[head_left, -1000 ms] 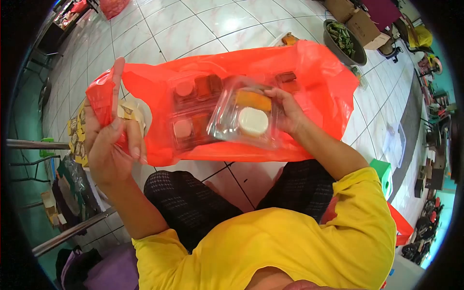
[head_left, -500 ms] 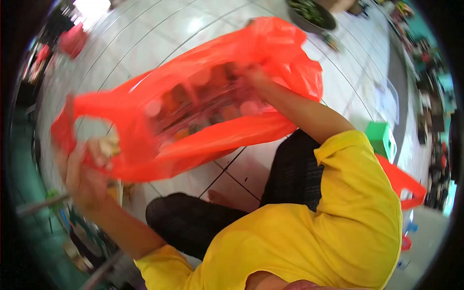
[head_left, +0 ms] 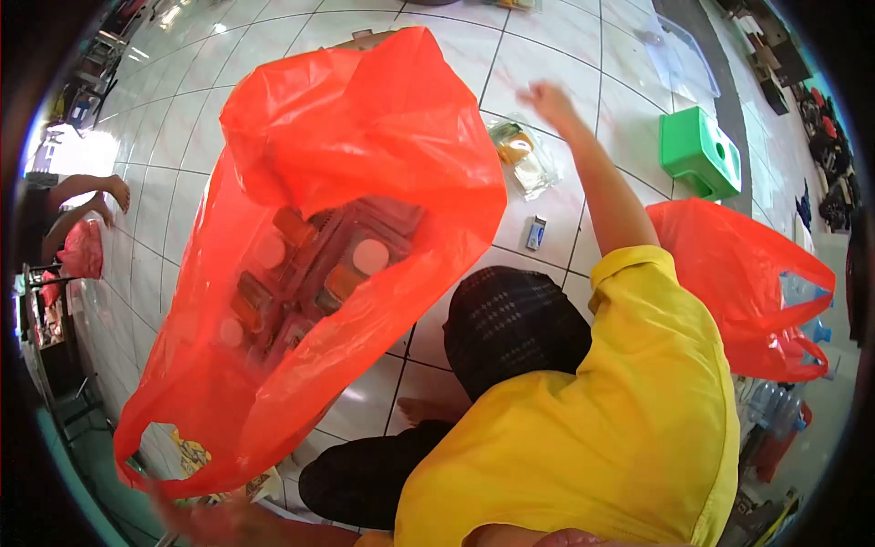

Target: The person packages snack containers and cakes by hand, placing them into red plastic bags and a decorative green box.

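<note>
A large red plastic bag [head_left: 365,137] lies across the floor in front of me, its mouth gaping. Inside it are several clear plastic packs [head_left: 314,264] with orange, dark and pale round contents. Beside the bag's handle, at the lower left, my left hand [head_left: 214,520] is smeared by motion; whether its fingers grip the handle cannot be made out. My right hand [head_left: 551,105] reaches out to the right of the bag, slightly blurred, fingers curled in with nothing visible in them. Below it lie a clear packet with yellow-orange contents [head_left: 524,159] and a small blue-and-white box [head_left: 536,233].
To the right stand a green plastic container [head_left: 697,155] and another red bag [head_left: 729,273] with clear bottles near it. A transparent tray [head_left: 679,55] lies farther back. Another person's legs [head_left: 82,196] show at the left edge, by a red bag [head_left: 85,246].
My right hand has left the bag and moved right. The bag has swung to a steeper slant, its mouth now facing me. My left hand has dropped lower with the handle end.
</note>
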`<act>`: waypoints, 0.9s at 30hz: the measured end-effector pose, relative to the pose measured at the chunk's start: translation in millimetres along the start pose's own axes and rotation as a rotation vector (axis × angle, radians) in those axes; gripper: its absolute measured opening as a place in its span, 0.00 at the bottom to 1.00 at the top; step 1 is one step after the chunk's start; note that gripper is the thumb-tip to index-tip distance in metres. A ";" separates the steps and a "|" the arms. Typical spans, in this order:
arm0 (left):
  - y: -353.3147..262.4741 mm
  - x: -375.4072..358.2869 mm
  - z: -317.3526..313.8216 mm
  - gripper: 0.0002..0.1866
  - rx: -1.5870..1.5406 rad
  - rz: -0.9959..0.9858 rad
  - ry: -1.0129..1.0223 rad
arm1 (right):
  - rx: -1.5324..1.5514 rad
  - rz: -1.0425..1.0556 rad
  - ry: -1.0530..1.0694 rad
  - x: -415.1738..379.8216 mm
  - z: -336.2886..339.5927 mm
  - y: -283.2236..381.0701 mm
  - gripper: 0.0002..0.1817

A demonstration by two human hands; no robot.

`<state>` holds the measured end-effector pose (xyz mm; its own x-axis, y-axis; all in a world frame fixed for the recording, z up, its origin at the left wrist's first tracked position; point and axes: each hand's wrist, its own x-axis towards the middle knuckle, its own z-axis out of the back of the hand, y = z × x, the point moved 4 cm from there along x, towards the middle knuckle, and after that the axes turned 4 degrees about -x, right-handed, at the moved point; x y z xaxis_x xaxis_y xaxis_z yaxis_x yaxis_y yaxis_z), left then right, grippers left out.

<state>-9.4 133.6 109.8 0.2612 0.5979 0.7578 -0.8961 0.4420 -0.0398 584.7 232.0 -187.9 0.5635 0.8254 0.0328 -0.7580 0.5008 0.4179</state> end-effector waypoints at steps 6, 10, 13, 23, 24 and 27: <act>-67.0 7.1 -75.8 0.34 0.059 -0.138 1.013 | 0.439 -0.433 0.172 -65.4 -142.0 -121.4 0.39; -61.5 -1.9 -83.0 0.23 -0.016 -0.081 1.155 | 0.524 -0.511 0.372 -74.2 -132.9 -102.4 0.30; -75.0 -1.0 -76.3 0.08 -0.435 0.006 1.163 | 1.013 -0.544 0.262 -86.4 -114.7 -59.6 0.20; -83.8 -17.2 -47.8 0.10 -0.896 -0.211 1.070 | 1.456 -0.369 0.095 -29.5 -0.8 -16.3 0.24; -85.3 -20.5 -46.3 0.10 -0.904 -0.219 1.064 | 1.515 -0.233 0.161 -17.7 28.3 -3.3 0.23; -92.6 -25.0 -39.4 0.13 -1.021 -0.195 1.012 | 1.626 0.193 0.154 -11.5 120.9 54.5 0.22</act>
<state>81.2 104.1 68.9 0.8707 0.4895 0.0471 -0.2885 0.5861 -0.7571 576.6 218.4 -55.7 0.3958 0.9059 0.1506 0.3665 -0.3062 0.8786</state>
